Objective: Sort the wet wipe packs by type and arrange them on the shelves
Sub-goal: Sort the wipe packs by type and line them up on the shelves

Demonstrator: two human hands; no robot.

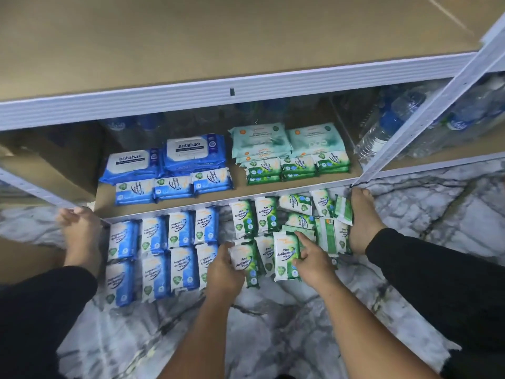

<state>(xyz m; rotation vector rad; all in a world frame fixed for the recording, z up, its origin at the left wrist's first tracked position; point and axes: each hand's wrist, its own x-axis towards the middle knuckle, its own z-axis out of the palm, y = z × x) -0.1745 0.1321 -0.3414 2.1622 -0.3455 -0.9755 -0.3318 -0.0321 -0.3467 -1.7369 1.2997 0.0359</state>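
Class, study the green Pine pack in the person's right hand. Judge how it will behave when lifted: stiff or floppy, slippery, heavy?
The green Pine pack probably bends slightly: it looks like a soft film pouch. Its glossy wrap may slide against neighbouring packs. It seems light, since the right hand grips it by one edge.

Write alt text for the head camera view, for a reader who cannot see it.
A person's left grip and right grip each hold a green Pine pack at a loose green pile on the marble-patterned floor. Blue Fragrance Free packs lie in rows beside it; the low shelf behind holds blue packs and green packs in separate groups.
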